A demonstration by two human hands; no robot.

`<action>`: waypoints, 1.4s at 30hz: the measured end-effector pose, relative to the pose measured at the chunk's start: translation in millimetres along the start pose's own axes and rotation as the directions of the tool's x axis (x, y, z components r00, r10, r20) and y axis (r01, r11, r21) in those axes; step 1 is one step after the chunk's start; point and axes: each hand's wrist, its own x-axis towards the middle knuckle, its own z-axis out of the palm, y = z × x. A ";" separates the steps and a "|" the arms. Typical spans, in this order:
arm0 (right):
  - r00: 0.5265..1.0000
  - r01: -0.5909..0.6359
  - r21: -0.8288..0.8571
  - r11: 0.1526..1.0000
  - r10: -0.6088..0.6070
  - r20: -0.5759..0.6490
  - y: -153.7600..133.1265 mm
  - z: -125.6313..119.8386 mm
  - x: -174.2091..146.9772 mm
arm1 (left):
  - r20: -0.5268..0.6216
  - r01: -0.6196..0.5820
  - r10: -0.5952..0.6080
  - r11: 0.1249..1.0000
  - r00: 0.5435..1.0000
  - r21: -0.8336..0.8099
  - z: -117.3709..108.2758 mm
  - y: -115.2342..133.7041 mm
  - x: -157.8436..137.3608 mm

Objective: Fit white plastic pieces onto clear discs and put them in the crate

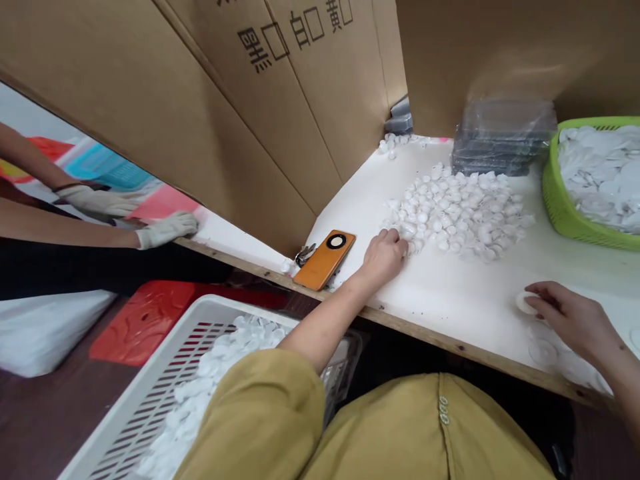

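The heap of small white caps (453,210) sits mid-table, and the left hand (384,254) is right at its near-left edge, fingers curled down onto the outermost pieces (whether one is actually pinched cannot be told). The heap spreads away from those fingers, to the right and farther up the table, so the left hand is clearly the nearer one. Well to the heap's near-right, the right hand (575,320) has fingertips closed on a round white disc (526,303). Right of the heap: a green basket (563,210). Left: an orange phone (325,259). Behind: stacked clear trays (503,137). Far left, a co-worker's gloved hands (135,217).
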 end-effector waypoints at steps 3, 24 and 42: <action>0.998 -0.045 0.192 0.980 0.038 0.042 -4.7 1.6 -9.8 | -0.033 -0.007 0.000 0.975 0.999 -0.221 -1.6 2.7 -6.4; 0.863 -0.351 0.451 0.820 0.097 0.496 -95.8 69.9 17.6 | 0.129 -0.138 0.259 0.800 0.957 -0.584 39.0 65.4 -23.1; 0.770 -0.474 0.341 0.812 0.194 0.608 -106.2 65.2 25.8 | 0.512 -0.021 0.280 0.891 0.812 -0.454 5.3 65.6 4.7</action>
